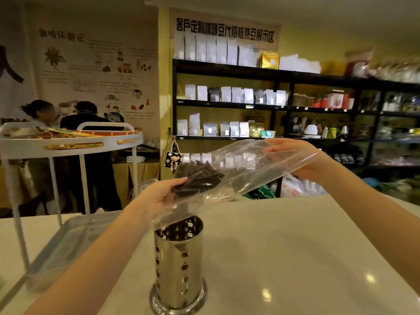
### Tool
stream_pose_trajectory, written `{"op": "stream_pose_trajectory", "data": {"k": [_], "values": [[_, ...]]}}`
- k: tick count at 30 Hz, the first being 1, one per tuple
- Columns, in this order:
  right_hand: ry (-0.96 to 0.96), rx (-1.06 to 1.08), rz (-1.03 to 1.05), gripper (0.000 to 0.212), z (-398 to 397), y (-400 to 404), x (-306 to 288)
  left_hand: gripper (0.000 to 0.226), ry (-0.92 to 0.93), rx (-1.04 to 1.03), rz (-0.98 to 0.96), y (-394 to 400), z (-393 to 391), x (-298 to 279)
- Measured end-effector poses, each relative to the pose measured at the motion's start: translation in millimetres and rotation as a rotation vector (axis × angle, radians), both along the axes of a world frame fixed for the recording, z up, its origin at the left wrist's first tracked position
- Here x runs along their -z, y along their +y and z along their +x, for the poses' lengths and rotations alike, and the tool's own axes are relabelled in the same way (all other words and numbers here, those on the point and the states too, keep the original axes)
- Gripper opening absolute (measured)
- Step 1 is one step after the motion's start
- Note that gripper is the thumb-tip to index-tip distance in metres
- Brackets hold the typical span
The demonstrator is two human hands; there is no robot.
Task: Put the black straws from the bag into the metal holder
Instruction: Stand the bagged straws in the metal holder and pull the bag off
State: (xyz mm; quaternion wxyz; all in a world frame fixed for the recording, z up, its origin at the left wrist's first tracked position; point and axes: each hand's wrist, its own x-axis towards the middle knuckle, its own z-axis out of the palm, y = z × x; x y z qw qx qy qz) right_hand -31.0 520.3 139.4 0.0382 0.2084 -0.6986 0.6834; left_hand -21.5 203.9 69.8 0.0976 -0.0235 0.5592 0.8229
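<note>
A perforated metal holder (178, 264) stands upright on the white counter (284, 251), near its front edge. Above it I hold a clear plastic bag (245, 171) slanting down to the left, its lower end just over the holder's rim. A bundle of black straws (197, 176) lies inside the bag's lower half. My left hand (159, 194) grips the straws through the bag from below. My right hand (293, 155) pinches the bag's raised far end. No straws show above the holder's rim.
A clear acrylic tray (66, 244) lies on the counter to the left. A white tiered stand (68, 146) rises behind it. Two people stand at the back left. Dark shelves (284, 105) of pouches and goods fill the back wall.
</note>
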Motion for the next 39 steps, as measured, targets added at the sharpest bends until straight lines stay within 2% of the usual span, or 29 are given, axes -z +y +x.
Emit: {"op": "stream_pose_trajectory", "data": {"k": [3,5,6,9,10,12,19,22,26,30,33,35,37,39], "values": [[-0.075,0.092,-0.028,0.045,17,35,-4,0.019,0.027,-0.016,-0.024,44,10,-4],[-0.12,0.11,-0.01,0.06,26,53,-4,0.024,0.019,-0.002,-0.029,67,11,0],[-0.133,0.115,0.005,0.058,31,61,-2,0.029,0.01,0.012,-0.039,76,10,3],[-0.181,0.204,0.062,0.02,46,79,9,0.032,-0.036,0.043,-0.051,99,13,18],[-0.191,0.242,0.084,0.018,50,85,15,0.028,-0.043,0.047,-0.053,107,15,23],[-0.226,0.278,0.136,0.02,57,95,29,0.022,-0.03,0.037,-0.092,121,18,37],[-0.354,0.291,0.487,0.024,70,118,105,0.04,-0.055,-0.08,-0.314,142,37,103],[-0.404,0.274,0.494,0.025,68,114,137,0.048,-0.058,-0.133,-0.386,138,46,128],[-0.462,0.317,0.43,0.027,65,103,179,0.051,-0.072,-0.209,-0.373,134,60,151],[-0.478,0.435,0.427,0.029,61,89,215,0.051,-0.01,-0.259,-0.509,136,70,164],[-0.37,0.588,0.548,0.041,64,77,234,0.055,0.05,-0.224,-0.624,133,73,167],[-0.203,0.625,0.768,0.05,74,66,240,0.062,0.084,-0.149,-0.752,127,73,167],[-0.046,0.583,0.88,0.049,92,45,242,0.065,0.147,-0.037,-0.932,120,75,166],[0.085,0.476,0.9,0.041,112,19,242,0.064,0.225,0.071,-1.116,117,80,164]]}}
